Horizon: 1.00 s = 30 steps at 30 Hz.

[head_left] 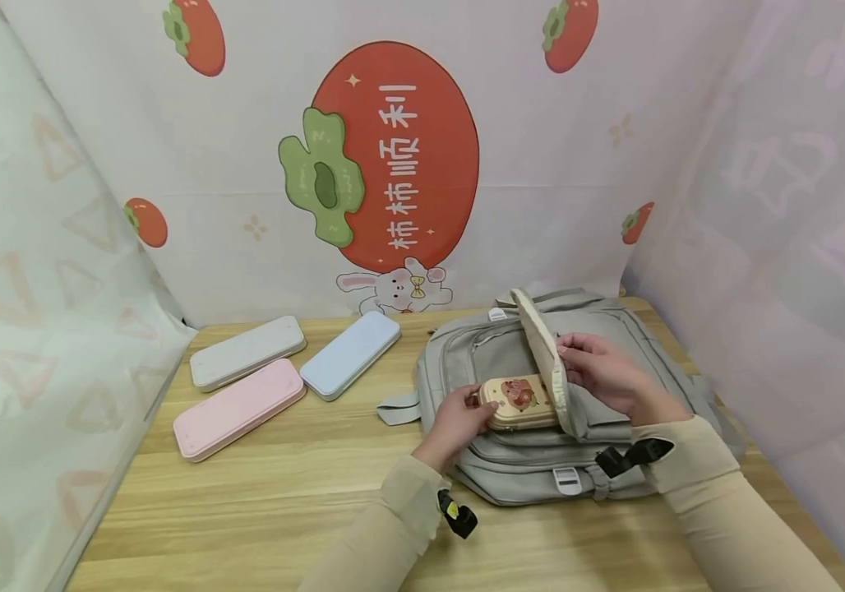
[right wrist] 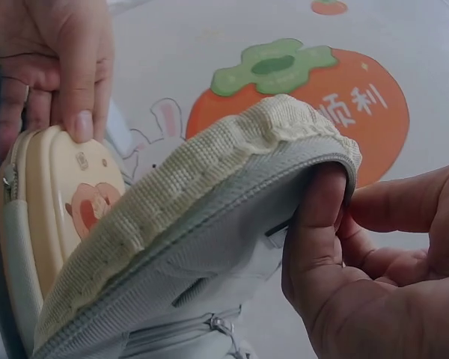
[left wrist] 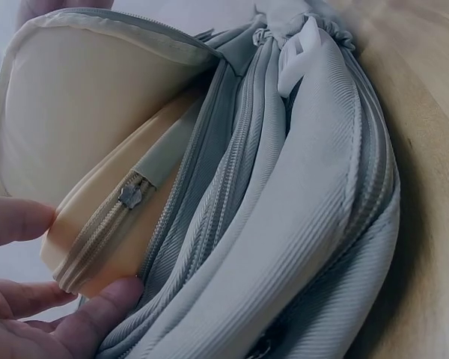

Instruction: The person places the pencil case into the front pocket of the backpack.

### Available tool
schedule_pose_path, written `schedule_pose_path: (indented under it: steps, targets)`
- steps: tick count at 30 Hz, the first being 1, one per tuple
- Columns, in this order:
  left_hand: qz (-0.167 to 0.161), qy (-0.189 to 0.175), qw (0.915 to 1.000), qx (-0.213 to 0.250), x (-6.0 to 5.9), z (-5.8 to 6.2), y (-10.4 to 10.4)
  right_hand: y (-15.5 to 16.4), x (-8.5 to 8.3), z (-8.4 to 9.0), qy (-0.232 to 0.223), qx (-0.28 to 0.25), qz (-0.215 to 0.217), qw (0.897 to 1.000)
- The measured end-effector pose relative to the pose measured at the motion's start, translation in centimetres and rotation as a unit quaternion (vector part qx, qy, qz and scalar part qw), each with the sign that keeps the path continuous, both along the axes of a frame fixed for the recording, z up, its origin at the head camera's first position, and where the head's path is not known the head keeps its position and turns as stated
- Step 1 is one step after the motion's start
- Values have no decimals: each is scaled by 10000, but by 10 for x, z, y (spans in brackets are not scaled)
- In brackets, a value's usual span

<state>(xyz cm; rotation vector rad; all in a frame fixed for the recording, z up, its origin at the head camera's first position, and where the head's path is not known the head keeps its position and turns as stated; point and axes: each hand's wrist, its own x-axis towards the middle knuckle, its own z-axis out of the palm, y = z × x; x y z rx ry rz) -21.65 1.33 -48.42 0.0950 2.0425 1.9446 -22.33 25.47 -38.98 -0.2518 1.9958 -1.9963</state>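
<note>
A grey backpack [head_left: 526, 473] lies flat on the table, its front pocket unzipped. My right hand [head_left: 603, 374] pinches the edge of the raised pocket flap [right wrist: 202, 194], whose inner side is cream. Partly inside that pocket is a cream zippered pencil case [head_left: 519, 403] with a reddish cartoon print; its far end is hidden behind the flap. My left hand [head_left: 459, 423] grips the near end of the case, thumb on top, and in the left wrist view the fingers hold it from both sides. The case's zipper [left wrist: 127, 198] is closed where it shows.
Left of the backpack lie three slim flat cases: white [head_left: 248, 353], pink [head_left: 239, 409] and light blue [head_left: 351, 355]. A strap loop [head_left: 399, 409] sticks out from the backpack's left side. White printed cloth [head_left: 245, 164] hangs behind and on both sides of the wooden table [head_left: 282, 493].
</note>
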Motion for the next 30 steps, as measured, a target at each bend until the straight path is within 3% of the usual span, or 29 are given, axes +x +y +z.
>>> schedule_pose_path:
  steps: [5, 10, 22, 25, 30]
  targets:
    - [6, 15, 10000, -50, -1, 3, 2, 12, 0, -1, -118, -589, -92, 9982]
    - [-87, 7, 9998, -202, -3, 5, 4, 14, 2, -1, -178, -840, -72, 9963]
    - [-321, 469, 9894, -1333, -7, 5, 4, 12, 4, -3, -251, -1129, -16, 9933]
    - [-440, 774, 9796, -1801, -8, 3, 6, 11, 4, -3, -253, -1105, -35, 9935]
    - [-651, 1337, 9554, -2552, -8, 2, 12, 10, 5, -5, -276, -1133, -63, 9932]
